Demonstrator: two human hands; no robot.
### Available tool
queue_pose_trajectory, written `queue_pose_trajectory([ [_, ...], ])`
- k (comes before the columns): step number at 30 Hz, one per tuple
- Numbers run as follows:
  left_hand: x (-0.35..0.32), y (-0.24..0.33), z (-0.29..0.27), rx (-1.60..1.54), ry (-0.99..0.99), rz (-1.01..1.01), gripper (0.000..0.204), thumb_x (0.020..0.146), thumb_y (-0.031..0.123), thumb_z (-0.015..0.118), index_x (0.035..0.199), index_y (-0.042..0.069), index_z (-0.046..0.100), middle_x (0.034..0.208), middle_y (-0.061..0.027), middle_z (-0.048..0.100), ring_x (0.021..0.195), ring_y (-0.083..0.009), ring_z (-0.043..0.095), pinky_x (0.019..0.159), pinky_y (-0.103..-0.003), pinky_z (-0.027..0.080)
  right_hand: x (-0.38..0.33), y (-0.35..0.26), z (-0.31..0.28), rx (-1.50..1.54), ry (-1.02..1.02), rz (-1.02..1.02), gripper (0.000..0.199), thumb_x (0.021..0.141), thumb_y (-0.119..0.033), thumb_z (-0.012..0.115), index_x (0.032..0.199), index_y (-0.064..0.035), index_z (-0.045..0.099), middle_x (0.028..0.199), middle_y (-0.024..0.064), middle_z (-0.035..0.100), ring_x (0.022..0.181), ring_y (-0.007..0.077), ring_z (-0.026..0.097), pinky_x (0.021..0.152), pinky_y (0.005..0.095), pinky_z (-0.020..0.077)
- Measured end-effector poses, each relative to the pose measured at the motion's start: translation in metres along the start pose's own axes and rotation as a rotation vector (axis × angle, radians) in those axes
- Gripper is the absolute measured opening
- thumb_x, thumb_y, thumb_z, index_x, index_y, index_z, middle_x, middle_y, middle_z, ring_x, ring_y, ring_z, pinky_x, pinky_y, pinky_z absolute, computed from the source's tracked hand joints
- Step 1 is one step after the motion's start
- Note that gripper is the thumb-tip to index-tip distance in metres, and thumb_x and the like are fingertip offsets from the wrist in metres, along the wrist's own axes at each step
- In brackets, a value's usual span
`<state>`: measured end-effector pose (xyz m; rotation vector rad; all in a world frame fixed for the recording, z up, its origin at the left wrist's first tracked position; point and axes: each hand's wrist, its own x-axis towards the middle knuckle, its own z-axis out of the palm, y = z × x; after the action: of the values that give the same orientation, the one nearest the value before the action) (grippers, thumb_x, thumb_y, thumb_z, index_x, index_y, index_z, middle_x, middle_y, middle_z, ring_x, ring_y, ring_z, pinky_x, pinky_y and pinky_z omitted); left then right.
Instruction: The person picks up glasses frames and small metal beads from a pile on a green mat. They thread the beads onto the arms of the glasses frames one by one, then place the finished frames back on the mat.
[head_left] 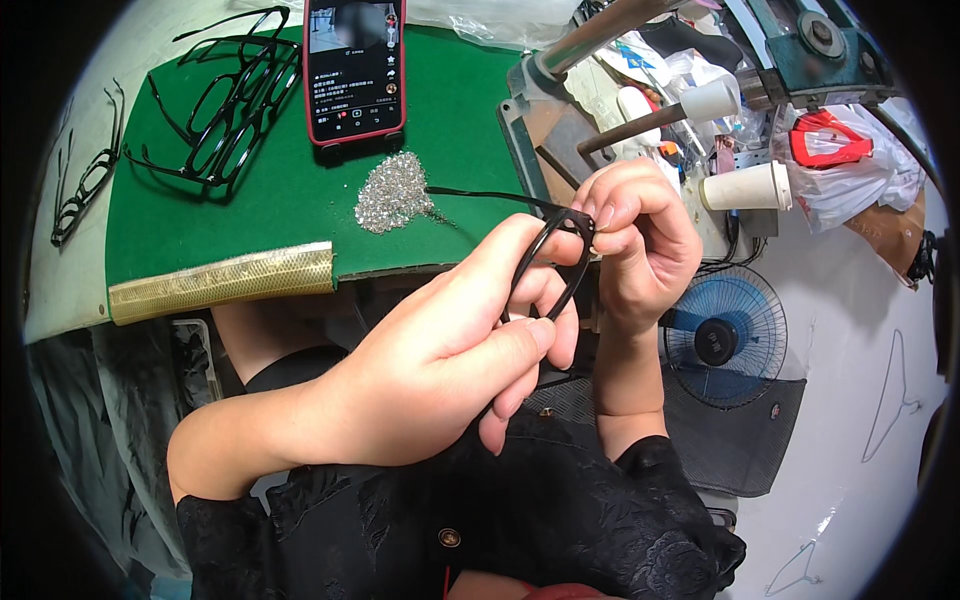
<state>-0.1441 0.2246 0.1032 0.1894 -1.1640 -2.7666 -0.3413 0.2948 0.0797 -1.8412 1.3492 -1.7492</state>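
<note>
Fingers point(627, 203) pinch a glossy black eyeglass frame point(577, 217).

The left hand point(440, 360) grips a black glasses frame point(540, 238) by its rim while the right hand point(645, 235) pinches at its hinge corner, one temple pointing toward a glittering pile of tiny pieces point(393, 195) on the green mat point(450, 110), near a red-cased phone point(357, 75) and stacked black frames point(210, 178).
</note>
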Motion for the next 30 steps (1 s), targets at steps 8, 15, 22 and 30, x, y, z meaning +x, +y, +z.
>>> queue_pose_trajectory([
  [8,0.001,-0.001,0.002,-0.062,0.003,0.007,0.043,0.094,0.006,0.043,0.134,-0.001,0.028,0.093,-0.0147,0.052,0.054,-0.0122,0.051,0.044,-0.022,0.046,-0.005,0.000,0.013,-0.023,0.146,-0.054,0.017,0.089,-0.011,0.062,0.078,0.0000,0.056,0.076,0.0094,0.058,0.070,0.0167,0.056,0.065,0.0259,0.0466],
  [15,0.000,-0.001,0.001,-0.010,0.000,0.002,0.044,0.094,0.005,0.042,0.135,-0.001,0.027,0.093,-0.0150,0.052,0.054,-0.0121,0.051,0.044,-0.022,0.045,-0.008,0.001,0.012,-0.006,0.165,-0.049,0.016,0.087,-0.012,0.066,0.081,0.0006,0.058,0.077,0.0095,0.059,0.071,0.0177,0.058,0.065,0.0271,0.0483],
  [22,0.000,-0.001,0.001,-0.030,0.011,0.014,0.045,0.094,0.004,0.042,0.136,0.000,0.027,0.093,-0.0147,0.052,0.054,-0.0117,0.050,0.045,-0.022,0.045,-0.004,-0.002,0.009,-0.141,0.113,-0.104,0.015,0.086,-0.011,0.068,0.082,-0.0004,0.058,0.077,0.0096,0.059,0.072,0.0179,0.058,0.064,0.0269,0.0474],
  [30,0.000,-0.006,0.002,0.103,0.047,0.060,0.047,0.095,0.004,0.041,0.139,0.000,0.024,0.094,-0.0132,0.051,0.057,-0.0102,0.049,0.048,-0.020,0.045,-0.008,-0.006,0.015,-0.172,0.128,-0.040,0.011,0.088,-0.007,0.065,0.088,-0.0002,0.056,0.082,0.0106,0.058,0.072,0.0168,0.056,0.065,0.0258,0.0465],
])
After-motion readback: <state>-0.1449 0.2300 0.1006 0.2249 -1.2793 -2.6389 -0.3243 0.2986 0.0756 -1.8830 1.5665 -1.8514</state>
